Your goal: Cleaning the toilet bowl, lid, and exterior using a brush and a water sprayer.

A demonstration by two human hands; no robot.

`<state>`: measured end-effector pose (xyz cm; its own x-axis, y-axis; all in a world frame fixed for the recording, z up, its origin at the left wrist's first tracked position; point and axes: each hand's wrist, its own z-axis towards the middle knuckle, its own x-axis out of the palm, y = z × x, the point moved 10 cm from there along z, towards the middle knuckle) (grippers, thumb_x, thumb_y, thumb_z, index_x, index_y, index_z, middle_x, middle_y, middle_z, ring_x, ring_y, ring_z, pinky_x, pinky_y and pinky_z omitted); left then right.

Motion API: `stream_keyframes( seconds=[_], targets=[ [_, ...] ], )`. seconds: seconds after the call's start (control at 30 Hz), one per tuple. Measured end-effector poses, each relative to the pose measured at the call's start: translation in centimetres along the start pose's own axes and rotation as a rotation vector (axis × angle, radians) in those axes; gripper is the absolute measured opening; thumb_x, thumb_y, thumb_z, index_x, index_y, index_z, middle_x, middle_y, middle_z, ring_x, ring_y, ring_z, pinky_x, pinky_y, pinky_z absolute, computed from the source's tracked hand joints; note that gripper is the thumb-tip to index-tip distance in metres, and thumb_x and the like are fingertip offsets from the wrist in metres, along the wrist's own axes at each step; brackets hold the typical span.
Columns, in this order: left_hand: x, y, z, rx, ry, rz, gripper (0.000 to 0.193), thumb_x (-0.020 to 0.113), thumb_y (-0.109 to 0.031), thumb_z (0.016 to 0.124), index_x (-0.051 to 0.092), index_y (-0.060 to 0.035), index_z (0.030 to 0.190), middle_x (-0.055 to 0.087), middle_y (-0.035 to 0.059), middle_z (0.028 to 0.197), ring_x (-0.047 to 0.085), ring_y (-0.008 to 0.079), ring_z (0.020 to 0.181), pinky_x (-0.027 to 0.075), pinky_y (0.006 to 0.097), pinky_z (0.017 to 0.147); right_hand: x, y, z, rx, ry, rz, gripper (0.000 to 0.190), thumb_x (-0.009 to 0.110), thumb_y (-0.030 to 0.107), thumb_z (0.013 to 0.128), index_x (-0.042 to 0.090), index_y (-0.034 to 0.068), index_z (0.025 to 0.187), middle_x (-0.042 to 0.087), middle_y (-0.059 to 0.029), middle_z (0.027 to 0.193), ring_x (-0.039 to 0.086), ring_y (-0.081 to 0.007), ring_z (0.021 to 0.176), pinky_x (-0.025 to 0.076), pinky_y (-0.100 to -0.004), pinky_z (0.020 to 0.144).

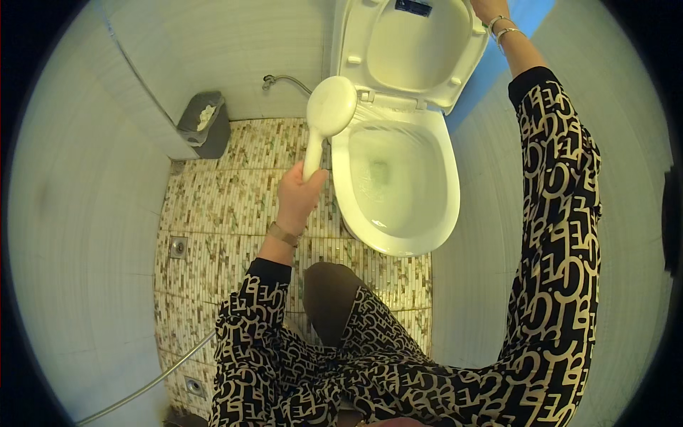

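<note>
My left hand grips the handle of a white hand shower, its round head turned up beside the left rim of the toilet bowl. Water in the bowl looks rippled, and streaks of water show near its back edge. The raised toilet seat and lid lean back at the top. My right hand is at the upper right edge of the lid, partly cut off by the picture's border; its fingers are mostly out of view, and what it holds cannot be told.
A grey waste bin with a liner and white paper stands in the back left corner. A small valve with a hose is on the back wall. Floor drains sit in the mosaic floor; a metal shower hose crosses at lower left.
</note>
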<state>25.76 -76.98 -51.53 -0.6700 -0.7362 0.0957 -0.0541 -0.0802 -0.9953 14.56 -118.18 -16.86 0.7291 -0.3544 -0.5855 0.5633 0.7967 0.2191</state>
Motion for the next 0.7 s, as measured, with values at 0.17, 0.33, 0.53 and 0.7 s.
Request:
stream_keyframes(
  seconds=[0.17, 0.33, 0.53, 0.7],
  targets=[
    [-0.5, 0.2, -0.1, 0.026, 0.011, 0.068, 0.011, 0.063, -0.014, 0.082, 0.060, -0.0038, 0.084, 0.050, -0.0056, 0.062, 0.040, 0.0020, 0.049, 0.033, 0.0214, 0.042, 1.2, 0.8, -1.7, 0.252, 0.179, 0.232, 0.038, 0.056, 0.032, 0.089, 0.066, 0.003, 0.110, 0.067, -0.0233, 0.098, 0.065, -0.0329, 0.079, 0.049, -0.0392, 0.075],
    [0.1, 0.0, -0.3, 0.034, 0.025, 0.047, 0.010, 0.063, -0.013, 0.082, 0.059, -0.0043, 0.083, 0.050, -0.0058, 0.062, 0.040, 0.0022, 0.048, 0.033, 0.0212, 0.042, 1.6, -2.0, 0.4, 0.287, 0.122, 0.301, 0.036, 0.060, 0.030, 0.086, 0.067, 0.005, 0.110, 0.067, -0.0225, 0.095, 0.065, -0.0311, 0.075, 0.050, -0.0379, 0.072],
    [0.9, 0.7, -0.2, 0.012, 0.052, -0.007, 0.009, 0.062, -0.014, 0.084, 0.058, -0.0056, 0.084, 0.049, -0.0063, 0.061, 0.041, 0.0023, 0.046, 0.033, 0.0204, 0.040, 2.3, -3.8, 1.6, 0.062, 0.005, 0.118, 0.034, 0.060, 0.028, 0.087, 0.067, 0.005, 0.110, 0.067, -0.0229, 0.097, 0.065, -0.0336, 0.086, 0.048, -0.0390, 0.082],
    [0.0, 0.9, 0.0, 0.005, 0.018, 0.047, 0.011, 0.063, -0.016, 0.086, 0.057, -0.0058, 0.083, 0.049, -0.0055, 0.061, 0.041, 0.0021, 0.046, 0.033, 0.0198, 0.040, 2.2, -2.0, -1.2, 0.246, 0.039, 0.424, 0.033, 0.058, 0.028, 0.089, 0.066, 0.006, 0.112, 0.069, -0.0201, 0.092, 0.066, -0.0318, 0.081, 0.050, -0.0394, 0.077]
  ],
)
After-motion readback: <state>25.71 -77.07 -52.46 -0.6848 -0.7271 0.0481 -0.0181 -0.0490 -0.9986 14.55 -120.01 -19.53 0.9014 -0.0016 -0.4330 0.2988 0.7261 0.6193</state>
